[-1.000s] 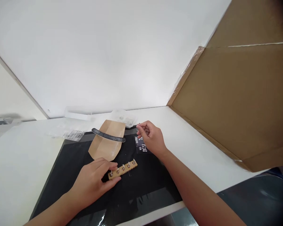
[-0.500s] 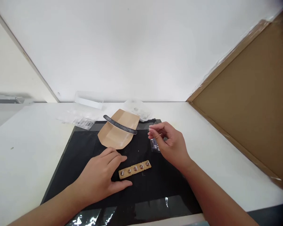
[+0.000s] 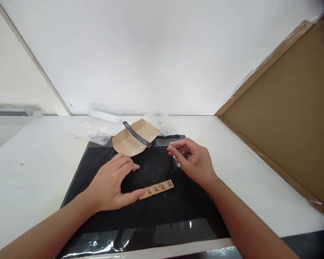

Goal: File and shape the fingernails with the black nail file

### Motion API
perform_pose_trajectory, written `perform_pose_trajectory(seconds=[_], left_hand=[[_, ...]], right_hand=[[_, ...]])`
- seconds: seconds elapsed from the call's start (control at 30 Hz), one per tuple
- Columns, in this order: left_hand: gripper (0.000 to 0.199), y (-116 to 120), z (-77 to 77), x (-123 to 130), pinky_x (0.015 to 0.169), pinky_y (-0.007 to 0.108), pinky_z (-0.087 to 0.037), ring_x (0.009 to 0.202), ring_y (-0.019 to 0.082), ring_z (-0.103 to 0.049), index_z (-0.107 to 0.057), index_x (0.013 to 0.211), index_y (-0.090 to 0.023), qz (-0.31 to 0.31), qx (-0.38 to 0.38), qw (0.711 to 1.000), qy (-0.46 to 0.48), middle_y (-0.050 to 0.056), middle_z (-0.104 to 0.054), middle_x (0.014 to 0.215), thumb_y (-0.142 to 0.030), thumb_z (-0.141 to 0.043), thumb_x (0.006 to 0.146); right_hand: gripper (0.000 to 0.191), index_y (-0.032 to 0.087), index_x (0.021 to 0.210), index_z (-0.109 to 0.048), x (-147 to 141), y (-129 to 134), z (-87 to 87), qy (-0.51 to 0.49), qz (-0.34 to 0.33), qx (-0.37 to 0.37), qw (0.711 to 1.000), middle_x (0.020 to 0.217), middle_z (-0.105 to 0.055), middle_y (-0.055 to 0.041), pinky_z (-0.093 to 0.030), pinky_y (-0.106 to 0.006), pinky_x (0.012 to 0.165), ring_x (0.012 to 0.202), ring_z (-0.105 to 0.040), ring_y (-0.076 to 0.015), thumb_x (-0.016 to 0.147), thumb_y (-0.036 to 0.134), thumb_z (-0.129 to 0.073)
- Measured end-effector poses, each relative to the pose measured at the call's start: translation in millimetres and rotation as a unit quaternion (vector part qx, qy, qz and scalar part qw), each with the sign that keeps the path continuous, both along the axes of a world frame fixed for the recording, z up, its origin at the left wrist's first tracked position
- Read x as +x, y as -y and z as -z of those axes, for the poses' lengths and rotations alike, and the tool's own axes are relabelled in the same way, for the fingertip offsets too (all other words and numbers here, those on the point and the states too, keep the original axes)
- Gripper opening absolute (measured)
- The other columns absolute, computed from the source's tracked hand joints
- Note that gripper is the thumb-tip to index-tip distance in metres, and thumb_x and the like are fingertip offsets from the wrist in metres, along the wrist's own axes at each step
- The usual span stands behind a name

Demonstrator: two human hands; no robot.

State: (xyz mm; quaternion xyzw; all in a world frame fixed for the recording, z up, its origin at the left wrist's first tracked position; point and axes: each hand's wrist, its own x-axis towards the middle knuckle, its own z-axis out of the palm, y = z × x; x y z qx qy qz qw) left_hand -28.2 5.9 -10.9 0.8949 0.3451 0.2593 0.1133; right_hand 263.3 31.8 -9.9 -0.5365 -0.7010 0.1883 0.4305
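A narrow tan strip (image 3: 159, 189) with several round shiny pieces lies on the black mat (image 3: 189, 205). My left hand (image 3: 115, 181) has its fingers spread, and its thumb tip covers the strip's left end. Above the mat's right part, my right hand (image 3: 193, 158) has thumb and index finger pinched together; anything between them is too small to make out. Beneath that hand, a small clear packet (image 3: 177, 165) with a dark and white pattern is partly hidden. A curved dark file (image 3: 137, 135) rests across a piece of tan paper (image 3: 129, 143) beyond my left hand.
Behind the mat are a clear plastic box (image 3: 104, 113), crumpled clear packaging (image 3: 99, 137) and a translucent dish (image 3: 162, 123). A large cardboard panel (image 3: 280, 118) stands along the right side, and a white wall rises at the back.
My left hand has shifted up, and its thumb now covers the strip's left end. The tan paper and the file have moved back and turned slightly. My right hand stays pinched.
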Motion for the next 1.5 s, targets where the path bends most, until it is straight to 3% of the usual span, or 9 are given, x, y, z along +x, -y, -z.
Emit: perform_pose_trajectory(seconds=[0.2,0.33,0.63,0.97,1.5], left_hand=[[0.050,4.5,-3.9,4.9,0.079,0.040,-0.050,0.089,0.025,-0.057,-0.068,0.111,-0.014,0.095,-0.012,0.995,-0.003,0.010,-0.065,0.093,-0.055,-0.076,0.082],[0.050,4.1,-2.4,4.8,0.079,0.039,-0.050,0.090,0.025,-0.057,-0.069,0.109,-0.016,0.113,-0.024,0.993,-0.016,0.009,-0.065,0.093,-0.057,-0.077,0.082],[0.031,-0.1,1.2,3.9,0.086,0.039,-0.052,0.092,0.023,-0.061,-0.069,0.108,-0.019,0.153,-0.054,0.987,0.018,0.008,-0.069,0.094,-0.041,-0.077,0.087],[0.015,-0.9,4.5,4.2,0.083,0.036,-0.056,0.093,0.022,-0.064,-0.072,0.107,-0.021,0.154,-0.095,0.982,0.050,0.007,-0.073,0.090,-0.025,-0.069,0.093],[0.008,0.4,7.1,3.8,0.075,0.030,-0.052,0.087,0.018,-0.062,-0.073,0.097,-0.022,0.115,-0.146,0.981,0.053,0.003,-0.074,0.087,-0.030,-0.073,0.094]], right_hand=[[0.026,0.024,0.098,-0.068,-1.2,-1.0,1.6,-0.047,0.003,-0.004,0.999,0.090,-0.080,-0.0058,-0.056,-0.032,0.063,0.084,-0.078,-0.0239,0.092,0.048,-0.072],[0.025,0.024,0.095,-0.067,-1.6,-1.1,2.7,-0.061,0.004,-0.006,0.998,0.090,-0.081,-0.0054,-0.054,-0.031,0.063,0.084,-0.079,-0.0239,0.091,0.047,-0.074],[0.024,0.026,0.091,-0.068,-0.8,-2.4,3.0,-0.007,-0.010,-0.004,1.000,0.089,-0.081,-0.0037,-0.051,-0.031,0.054,0.074,-0.076,-0.0217,0.091,0.050,-0.072],[0.023,0.026,0.092,-0.070,-0.3,-1.2,2.8,0.015,-0.011,0.004,1.000,0.091,-0.079,-0.0031,-0.050,-0.031,0.055,0.071,-0.072,-0.0196,0.091,0.049,-0.072],[0.022,0.026,0.091,-0.070,-1.3,-0.8,5.0,0.041,-0.016,0.004,0.999,0.091,-0.078,-0.0024,-0.048,-0.032,0.055,0.068,-0.069,-0.0180,0.092,0.049,-0.071]])
